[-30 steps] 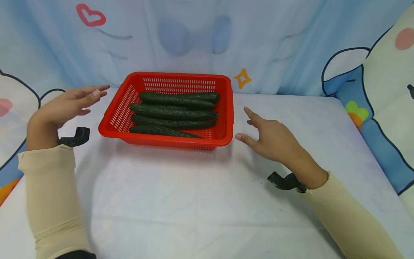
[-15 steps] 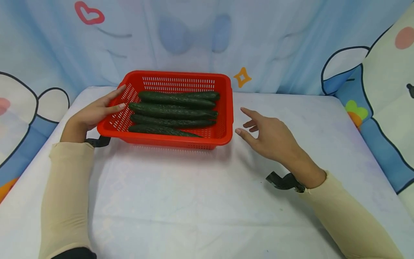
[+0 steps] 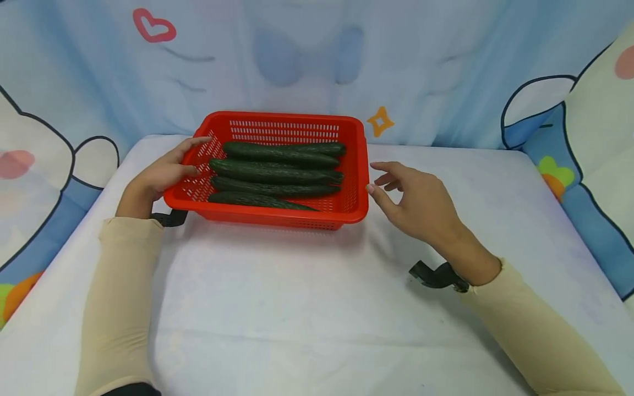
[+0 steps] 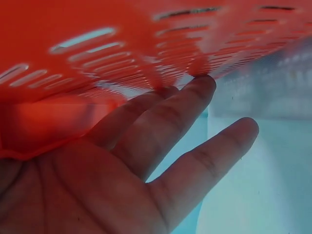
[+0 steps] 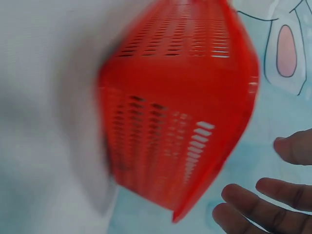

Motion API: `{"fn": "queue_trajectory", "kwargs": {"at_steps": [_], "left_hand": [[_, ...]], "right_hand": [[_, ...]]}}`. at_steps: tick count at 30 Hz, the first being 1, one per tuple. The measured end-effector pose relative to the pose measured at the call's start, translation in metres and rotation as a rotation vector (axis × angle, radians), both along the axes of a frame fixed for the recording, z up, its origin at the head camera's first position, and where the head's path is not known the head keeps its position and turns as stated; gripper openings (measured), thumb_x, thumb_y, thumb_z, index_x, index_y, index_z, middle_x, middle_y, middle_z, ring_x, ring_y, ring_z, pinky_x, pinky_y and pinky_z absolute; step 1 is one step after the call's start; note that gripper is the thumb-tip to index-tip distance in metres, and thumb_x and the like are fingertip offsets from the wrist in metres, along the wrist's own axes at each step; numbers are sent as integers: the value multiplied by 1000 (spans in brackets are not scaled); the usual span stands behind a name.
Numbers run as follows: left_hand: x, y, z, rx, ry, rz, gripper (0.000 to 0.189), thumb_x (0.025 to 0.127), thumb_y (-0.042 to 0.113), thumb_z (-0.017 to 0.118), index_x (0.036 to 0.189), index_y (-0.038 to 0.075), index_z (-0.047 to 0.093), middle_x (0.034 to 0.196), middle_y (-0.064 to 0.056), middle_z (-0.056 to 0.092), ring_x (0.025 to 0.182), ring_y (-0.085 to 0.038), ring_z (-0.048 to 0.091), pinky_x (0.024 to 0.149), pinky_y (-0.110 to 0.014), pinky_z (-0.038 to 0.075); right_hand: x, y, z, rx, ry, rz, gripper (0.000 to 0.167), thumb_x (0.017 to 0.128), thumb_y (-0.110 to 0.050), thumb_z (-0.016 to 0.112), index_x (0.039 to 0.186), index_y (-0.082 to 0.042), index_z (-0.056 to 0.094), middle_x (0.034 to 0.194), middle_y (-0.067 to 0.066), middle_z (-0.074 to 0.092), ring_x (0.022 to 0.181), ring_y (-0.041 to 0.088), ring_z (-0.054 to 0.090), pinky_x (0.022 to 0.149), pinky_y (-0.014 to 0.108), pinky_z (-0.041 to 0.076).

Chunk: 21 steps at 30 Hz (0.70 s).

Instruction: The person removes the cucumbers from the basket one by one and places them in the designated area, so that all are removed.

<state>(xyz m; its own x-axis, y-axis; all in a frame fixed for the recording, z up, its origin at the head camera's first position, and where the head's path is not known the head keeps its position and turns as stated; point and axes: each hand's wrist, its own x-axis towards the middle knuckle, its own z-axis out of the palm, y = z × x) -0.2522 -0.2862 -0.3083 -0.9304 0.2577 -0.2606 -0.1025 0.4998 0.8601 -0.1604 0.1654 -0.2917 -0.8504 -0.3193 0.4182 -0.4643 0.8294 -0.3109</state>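
Note:
A red plastic basket (image 3: 267, 216) with slotted walls holds several dark green cucumbers (image 3: 274, 171), lying side by side lengthwise. My left hand (image 3: 160, 176) grips the basket's left rim, with thumb and index finger over the edge. In the left wrist view, the other fingers (image 4: 165, 117) reach under the slotted wall, two of their tips against it. Beside the right end hovers my right hand (image 3: 421, 206), its thumb tip close to the rim and its fingers spread. A gap shows between its fingers (image 5: 253, 207) and the basket (image 5: 165, 73) in the right wrist view.
The basket stands toward the back of a table covered in white cloth (image 3: 297, 308). Behind it hangs a blue printed curtain (image 3: 307, 60) with cartoon figures at both sides. Black camera mounts (image 3: 438, 276) sit at the wrists.
My left hand has come in from the left and taken hold of the basket's left rim. The right thumb is slightly nearer the right rim. The head view has shifted a little.

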Motion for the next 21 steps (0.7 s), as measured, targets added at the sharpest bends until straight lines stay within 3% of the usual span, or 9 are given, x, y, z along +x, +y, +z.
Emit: {"fn": "queue_trajectory", "kwargs": {"at_steps": [3, 5, 9, 12, 17, 21], "left_hand": [[-1, 2, 0, -17, 2, 1, 72, 100, 5, 42, 157, 39, 15, 151, -16, 31, 96, -18, 65, 79, -33, 61], [-1, 3, 0, -31, 2, -1, 72, 100, 5, 42, 157, 39, 14, 152, -17, 31, 96, -18, 65, 79, -32, 61], [0, 1, 2, -53, 12, -11, 73, 100, 6, 42, 157, 40, 12, 153, -18, 29, 93, -18, 65, 78, -31, 60], [-1, 0, 1, -50, 17, -15, 73, 100, 7, 41, 157, 41, 11, 155, -17, 28, 92, -17, 66, 77, -31, 61], [-3, -1, -1, -42, 19, -17, 73, 100, 7, 41, 157, 42, 11, 155, -17, 28, 89, -18, 67, 76, -30, 60], [-2, -2, -2, -37, 23, -18, 72, 100, 7, 41, 156, 43, 13, 155, -16, 28, 100, -22, 63, 79, -31, 60]], "right_hand": [[-5, -9, 11, 6, 12, 42, 40, 90, -27, 69, 125, -8, 65, 98, 8, 74, 83, 24, 68, 70, 40, 55], [-12, -19, 21, 17, -26, 69, 38, 90, -28, 70, 122, -8, 66, 97, 7, 73, 83, 22, 68, 68, 37, 54], [-28, -45, 36, 53, -203, 66, 39, 90, -33, 69, 123, -12, 66, 100, 6, 72, 75, 20, 65, 64, 35, 51], [-42, -65, 42, 67, -376, 58, 46, 90, -37, 69, 130, -16, 61, 114, 7, 69, 77, 20, 65, 69, 35, 52], [-66, -97, 42, 26, -622, 101, 65, 89, -36, 70, 146, -17, 45, 143, 12, 51, 119, 23, 58, 90, 41, 54], [-85, -118, 44, -11, -749, 141, 58, 90, -32, 70, 142, -16, 50, 144, 13, 48, 131, 25, 47, 101, 44, 49]]}}
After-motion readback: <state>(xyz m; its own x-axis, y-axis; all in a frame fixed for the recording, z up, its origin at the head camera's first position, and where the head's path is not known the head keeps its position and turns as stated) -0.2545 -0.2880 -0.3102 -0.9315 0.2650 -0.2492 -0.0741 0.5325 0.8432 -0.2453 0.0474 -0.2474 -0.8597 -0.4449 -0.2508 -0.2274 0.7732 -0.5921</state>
